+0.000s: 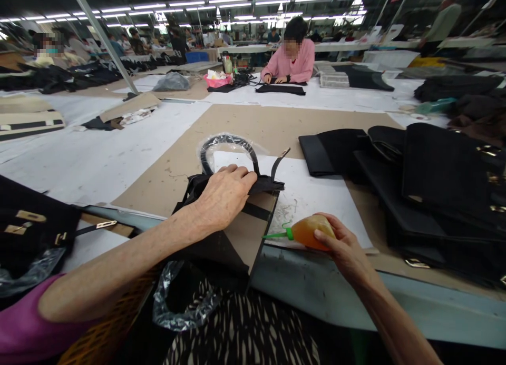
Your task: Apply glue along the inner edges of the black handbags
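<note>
My left hand (pixel 226 199) has its fingers curled over the top edge of a black handbag (pixel 263 185) at the table's front edge. The bag's brown board-like panel (pixel 249 233) faces up below my wrist. A handle (pixel 228 138) wrapped in clear plastic arches beyond my fingers, and a second wrapped handle (pixel 174 302) hangs near my lap. A short strap with a metal tip (pixel 281 159) sticks up at the bag's right corner. My right hand (pixel 340 238) is closed around a squeeze bottle (pixel 312 232) of amber liquid. Its green nozzle points left, at the panel's right edge.
Black bag pieces with gold fittings (pixel 443 180) are piled at the right. Another black bag (pixel 31 228) lies at the left. Brown card (pixel 221 117) and white paper (pixel 308 196) cover the table. A person in pink (pixel 294 54) works across it. A metal pole (pixel 105 38) rises at the left.
</note>
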`<state>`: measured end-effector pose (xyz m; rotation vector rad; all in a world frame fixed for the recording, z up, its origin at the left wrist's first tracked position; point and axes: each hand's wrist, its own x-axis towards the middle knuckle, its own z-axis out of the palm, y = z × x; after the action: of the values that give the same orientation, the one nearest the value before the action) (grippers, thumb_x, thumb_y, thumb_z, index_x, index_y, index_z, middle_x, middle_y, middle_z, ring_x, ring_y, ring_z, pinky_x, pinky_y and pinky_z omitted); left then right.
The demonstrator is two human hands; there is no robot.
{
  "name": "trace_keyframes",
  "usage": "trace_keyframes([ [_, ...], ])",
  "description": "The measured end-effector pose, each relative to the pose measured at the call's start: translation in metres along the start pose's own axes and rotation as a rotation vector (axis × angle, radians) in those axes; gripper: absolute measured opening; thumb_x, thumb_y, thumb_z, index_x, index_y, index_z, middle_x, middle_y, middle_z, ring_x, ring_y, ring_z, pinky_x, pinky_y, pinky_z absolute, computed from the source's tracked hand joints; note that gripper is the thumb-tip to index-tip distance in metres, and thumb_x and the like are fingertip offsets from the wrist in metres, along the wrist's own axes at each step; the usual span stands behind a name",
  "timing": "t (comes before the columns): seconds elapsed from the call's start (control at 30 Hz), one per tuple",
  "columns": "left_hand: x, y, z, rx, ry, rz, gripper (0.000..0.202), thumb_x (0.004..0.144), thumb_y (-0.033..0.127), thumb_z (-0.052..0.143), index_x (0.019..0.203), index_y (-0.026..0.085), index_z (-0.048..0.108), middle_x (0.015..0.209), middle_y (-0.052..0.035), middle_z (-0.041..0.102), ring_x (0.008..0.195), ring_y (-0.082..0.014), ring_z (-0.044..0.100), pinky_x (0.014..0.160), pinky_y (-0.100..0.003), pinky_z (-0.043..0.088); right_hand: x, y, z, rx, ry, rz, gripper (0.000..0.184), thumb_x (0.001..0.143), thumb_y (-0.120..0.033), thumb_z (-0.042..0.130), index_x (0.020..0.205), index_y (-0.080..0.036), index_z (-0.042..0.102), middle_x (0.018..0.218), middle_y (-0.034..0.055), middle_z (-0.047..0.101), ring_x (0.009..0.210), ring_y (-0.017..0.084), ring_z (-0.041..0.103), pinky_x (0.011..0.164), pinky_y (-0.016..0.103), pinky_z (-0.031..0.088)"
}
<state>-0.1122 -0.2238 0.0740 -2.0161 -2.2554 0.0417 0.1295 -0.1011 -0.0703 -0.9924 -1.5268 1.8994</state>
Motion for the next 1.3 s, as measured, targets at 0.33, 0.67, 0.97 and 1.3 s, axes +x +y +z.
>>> trace_keyframes([
  [0.33,0.001,-0.004,0.006,0.012,0.06,0.008,0.02,0.08,0.008,0.047,0.096,0.014,0.059,0.095,-0.0087,0.063,0.092,-0.0232,0.056,0.08,-0.036,0.048,-0.028,0.008,0.007,-0.017,-0.027,0.019,0.046,0.07,-0.038,0.077,0.11,-0.025,0.057,0.102,0.0031,0.061,0.093,0.025,0.055,0.072,0.028,0.047],
  [0.67,0.003,-0.003,0.008,-0.001,0.069,-0.007,0.021,0.083,0.009,0.046,0.098,0.014,0.059,0.094,-0.008,0.062,0.093,-0.0232,0.055,0.079,-0.034,0.046,-0.055,0.014,0.016,0.074,-0.027,0.067,0.045,0.066,-0.036,0.08,0.106,-0.026,0.062,0.095,0.0031,0.062,0.085,0.023,0.057,0.065,0.027,0.049],
  [0.97,0.006,-0.005,0.011,-0.02,0.092,0.005,0.02,0.083,0.008,0.046,0.096,0.013,0.06,0.093,-0.0086,0.062,0.092,-0.0221,0.055,0.079,-0.033,0.045,-0.073,0.022,0.021,0.068,-0.053,0.1,0.044,0.069,-0.038,0.076,0.108,-0.025,0.06,0.097,0.0035,0.062,0.086,0.022,0.056,0.071,0.028,0.047],
  [1.3,0.006,-0.006,0.013,-0.004,0.142,0.033,0.018,0.081,0.008,0.047,0.092,0.013,0.06,0.088,-0.0075,0.062,0.087,-0.0211,0.056,0.075,-0.032,0.046,-0.091,0.021,0.021,0.195,0.112,0.177,0.052,0.065,-0.039,0.081,0.11,-0.025,0.058,0.096,0.0009,0.063,0.085,0.019,0.056,0.073,0.024,0.046],
])
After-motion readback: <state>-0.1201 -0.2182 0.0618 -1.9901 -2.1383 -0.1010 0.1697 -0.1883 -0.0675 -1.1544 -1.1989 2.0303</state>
